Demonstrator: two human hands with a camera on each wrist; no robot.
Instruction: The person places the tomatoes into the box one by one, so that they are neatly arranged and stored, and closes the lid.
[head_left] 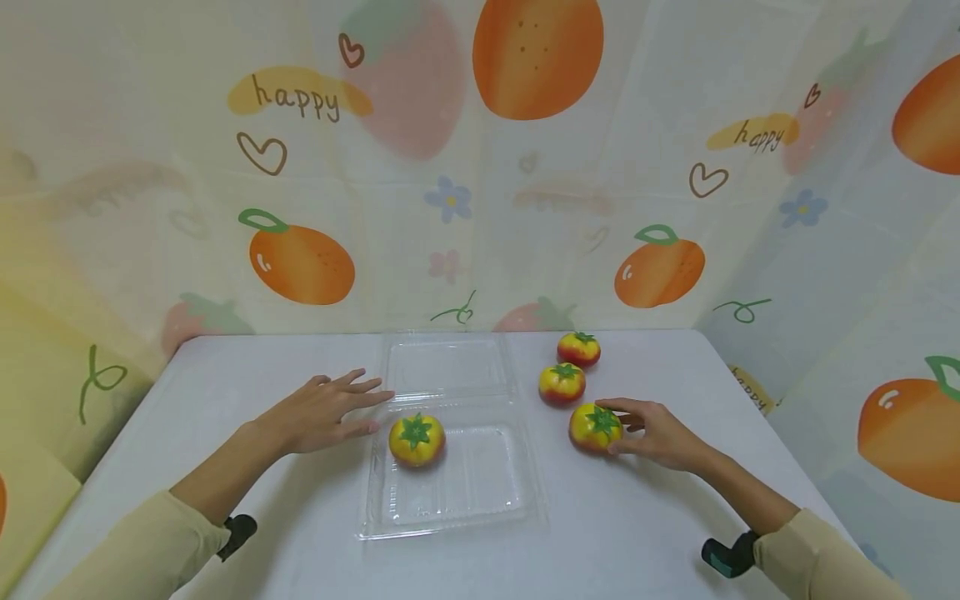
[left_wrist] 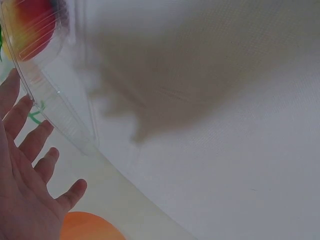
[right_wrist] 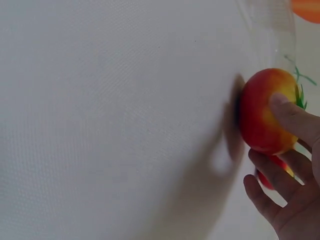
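Observation:
In the head view, my right hand holds a yellow-and-red tomato with a green star-shaped top, at the right of the table. The right wrist view has the thumb on one side of this tomato and fingers at its underside. My left hand is spread with fingers extended, fingertips at the left edge of a clear plastic clamshell box. Another tomato sits in the near-left part of that box. In the left wrist view, the left hand has nothing between its fingers.
Two more tomatoes stand behind the held one, a nearer tomato and a farther tomato. The box's lid lies folded back toward the rear edge of the white table. A fruit-printed curtain rises behind the table.

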